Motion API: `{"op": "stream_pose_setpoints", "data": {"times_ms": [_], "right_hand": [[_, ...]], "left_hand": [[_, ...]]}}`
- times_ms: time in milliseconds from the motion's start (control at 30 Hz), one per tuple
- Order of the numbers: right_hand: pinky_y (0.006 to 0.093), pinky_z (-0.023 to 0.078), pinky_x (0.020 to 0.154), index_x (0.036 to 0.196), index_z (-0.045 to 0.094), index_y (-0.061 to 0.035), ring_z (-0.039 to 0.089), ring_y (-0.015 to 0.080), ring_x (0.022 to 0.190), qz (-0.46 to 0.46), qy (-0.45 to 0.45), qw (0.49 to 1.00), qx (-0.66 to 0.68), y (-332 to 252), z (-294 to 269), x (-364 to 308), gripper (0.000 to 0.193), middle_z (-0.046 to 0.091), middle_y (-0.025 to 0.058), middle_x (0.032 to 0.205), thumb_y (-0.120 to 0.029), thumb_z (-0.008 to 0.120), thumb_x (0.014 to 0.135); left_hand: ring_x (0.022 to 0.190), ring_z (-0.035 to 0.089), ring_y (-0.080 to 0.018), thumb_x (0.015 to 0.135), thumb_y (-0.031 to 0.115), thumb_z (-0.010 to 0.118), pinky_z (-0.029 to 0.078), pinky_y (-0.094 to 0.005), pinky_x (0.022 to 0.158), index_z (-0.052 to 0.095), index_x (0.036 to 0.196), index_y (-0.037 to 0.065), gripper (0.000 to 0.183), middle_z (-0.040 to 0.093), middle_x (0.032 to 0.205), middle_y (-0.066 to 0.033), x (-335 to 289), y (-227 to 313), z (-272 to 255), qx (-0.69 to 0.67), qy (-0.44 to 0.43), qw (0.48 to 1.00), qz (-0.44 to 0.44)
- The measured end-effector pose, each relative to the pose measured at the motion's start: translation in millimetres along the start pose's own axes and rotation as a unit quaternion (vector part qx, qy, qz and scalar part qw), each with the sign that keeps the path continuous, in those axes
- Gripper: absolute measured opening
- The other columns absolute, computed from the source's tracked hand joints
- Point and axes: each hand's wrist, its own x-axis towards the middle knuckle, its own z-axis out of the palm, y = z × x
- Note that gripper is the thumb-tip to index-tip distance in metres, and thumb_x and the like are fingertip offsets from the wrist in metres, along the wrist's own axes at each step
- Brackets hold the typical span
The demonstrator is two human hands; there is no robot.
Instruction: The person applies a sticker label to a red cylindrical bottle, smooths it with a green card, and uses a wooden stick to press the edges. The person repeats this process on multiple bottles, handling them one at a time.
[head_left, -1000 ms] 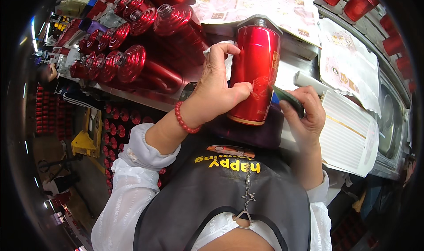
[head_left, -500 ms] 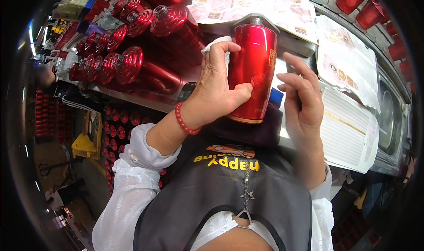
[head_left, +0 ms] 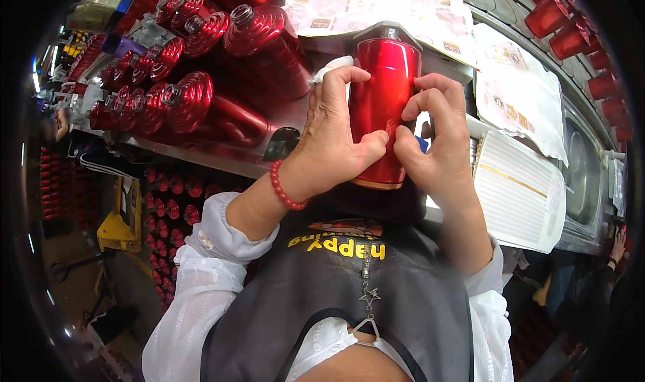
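A glossy red glass bottle lies in front of me, its clear neck pointing away and its gold-rimmed base toward me. My left hand grips its left side, thumb across the front and index finger bent near the top. Tucked at that hand's fingers is a crumpled white cloth. My right hand presses bent fingertips and thumb against the bottle's right side, covering the gold marking seen there earlier. Under the base, a dark cloth or pad shows partly.
Many red bottles stand or lean at the left. Printed decal sheets cover the far table; another decal sheet lies right, above a stack of white ridged sheets. Red bottles line a far-right conveyor. Another person's hand shows at the right edge.
My right hand has moved left from beside the bottle onto its right side. My left hand keeps its grip. The view has shifted slightly.
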Motion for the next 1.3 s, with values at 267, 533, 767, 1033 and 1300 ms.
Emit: {"op": "stream_pose_setpoints", "data": {"times_ms": [267,533,767,1033,1300], "right_hand": [[0.0272,0.046,0.068,0.090,0.058,-0.0066,0.056,0.0152,0.090,0.018,-0.005,1.000,-0.006,-3.4,0.7,1.7,0.018,0.051,0.0111,0.125,-0.003,0.066,0.074],[0.0270,0.046,0.068,0.090,0.059,-0.0063,0.056,0.0146,0.091,0.021,-0.006,1.000,-0.011,-2.1,0.5,1.2,0.018,0.052,0.0109,0.124,-0.005,0.066,0.074],[0.0277,0.047,0.067,0.089,0.059,-0.0060,0.057,0.0150,0.091,0.011,-0.005,1.000,-0.021,-4.7,-1.1,2.1,0.018,0.053,0.0113,0.122,-0.006,0.070,0.075],[0.0283,0.048,0.066,0.087,0.059,-0.0049,0.060,0.0166,0.090,-0.005,0.007,0.999,-0.044,-3.9,-2.1,2.8,0.016,0.057,0.0117,0.119,-0.005,0.070,0.076],[0.0274,0.049,0.067,0.096,0.062,-0.0042,0.061,0.0147,0.087,-0.019,0.007,0.999,-0.041,-0.9,-3.4,3.6,0.018,0.059,0.0124,0.121,-0.001,0.068,0.080]], "left_hand": [[0.133,0.042,-0.0282,0.076,0.011,0.077,0.032,-0.0410,0.117,0.040,0.138,0.000,0.073,0.044,0.136,-0.0164,-0.8,-0.4,2.5,-0.011,0.012,1.000,0.003],[0.131,0.043,-0.0281,0.076,0.011,0.076,0.033,-0.0403,0.116,0.040,0.138,0.000,0.073,0.044,0.134,-0.0165,-1.0,0.8,3.1,-0.011,0.016,1.000,0.002],[0.130,0.043,-0.0274,0.076,0.009,0.075,0.033,-0.0399,0.115,0.040,0.138,0.000,0.072,0.045,0.134,-0.0165,-1.4,-0.4,5.7,-0.020,0.024,1.000,0.002],[0.129,0.044,-0.0274,0.076,0.009,0.075,0.033,-0.0399,0.115,0.041,0.138,0.001,0.071,0.045,0.135,-0.0169,-1.3,1.4,5.8,-0.024,0.022,0.999,-0.002],[0.129,0.044,-0.0286,0.076,0.008,0.075,0.033,-0.0397,0.115,0.041,0.138,0.001,0.071,0.046,0.134,-0.0174,-2.1,4.7,3.7,-0.017,0.022,1.000,-0.004]]}}
